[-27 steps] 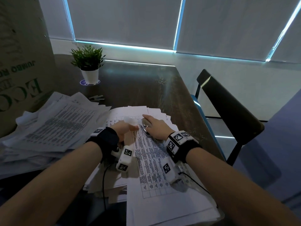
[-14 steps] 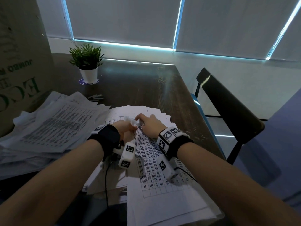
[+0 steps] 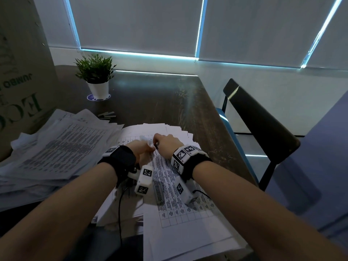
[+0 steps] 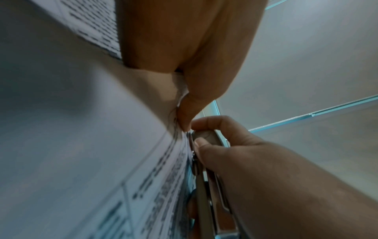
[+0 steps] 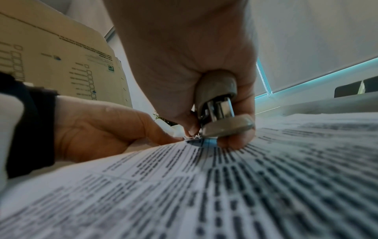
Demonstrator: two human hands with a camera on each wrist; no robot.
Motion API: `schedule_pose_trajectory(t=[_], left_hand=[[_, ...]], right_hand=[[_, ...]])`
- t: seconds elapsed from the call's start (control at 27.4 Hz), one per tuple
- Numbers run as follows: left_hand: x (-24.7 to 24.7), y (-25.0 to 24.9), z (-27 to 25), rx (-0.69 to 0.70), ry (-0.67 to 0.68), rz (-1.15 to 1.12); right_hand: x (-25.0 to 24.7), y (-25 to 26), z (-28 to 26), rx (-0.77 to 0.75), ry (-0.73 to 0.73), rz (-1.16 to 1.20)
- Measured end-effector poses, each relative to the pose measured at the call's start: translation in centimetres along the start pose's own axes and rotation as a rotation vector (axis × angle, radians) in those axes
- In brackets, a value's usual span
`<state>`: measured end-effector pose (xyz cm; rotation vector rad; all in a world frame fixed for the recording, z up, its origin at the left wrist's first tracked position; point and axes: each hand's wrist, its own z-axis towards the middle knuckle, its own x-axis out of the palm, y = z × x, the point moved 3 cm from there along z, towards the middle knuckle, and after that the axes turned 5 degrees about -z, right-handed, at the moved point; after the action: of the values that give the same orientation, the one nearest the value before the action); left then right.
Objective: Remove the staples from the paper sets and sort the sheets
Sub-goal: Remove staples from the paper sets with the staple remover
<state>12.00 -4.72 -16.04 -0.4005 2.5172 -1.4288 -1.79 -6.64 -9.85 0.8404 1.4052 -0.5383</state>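
**Staple remover at the corner of a paper set**

A dark wooden table [image 3: 150,95] carries everything; its near edge is hidden under paper and forearms. A cardboard box [image 3: 20,76], cut off by the frame, stands at the left edge. In front of it lies a loose heap of sheets [image 3: 56,147]. Along the near right side lies the printed paper set [image 3: 178,213], on top of a fanned stack. A potted plant [image 3: 96,76] stands near the far left corner, and a dark chair [image 3: 259,125] stands beyond the right edge.

Both hands meet at the set's far corner. The left hand [image 5: 98,127] pinches that corner, thumb on top. The right hand [image 4: 231,155] has its grip curled round the staple remover [image 5: 218,106], squeezing its two pads together, with the metal jaws down on the paper. The staple itself is too small and blurred to make out; something metallic may sit at the jaw tips.
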Motion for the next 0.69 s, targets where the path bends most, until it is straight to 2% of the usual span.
schedule_pose_trajectory(t=[0.37, 0.51, 0.69], left_hand=[[1.7, -0.8, -2.3, -0.010, 0.053, -0.109], [1.5, -1.0, -3.0, 0.020, 0.021, -0.028], [0.6, -1.3, -2.4, 0.088, -0.057, 0.203]], right_hand=[[-0.3, 0.1, 0.0, 0.024, 0.014, 0.050], [-0.4, -0.5, 0.4, 0.011, 0.037, 0.166], [-1.4, -1.7, 0.7, -0.009, 0.091, 0.320]])
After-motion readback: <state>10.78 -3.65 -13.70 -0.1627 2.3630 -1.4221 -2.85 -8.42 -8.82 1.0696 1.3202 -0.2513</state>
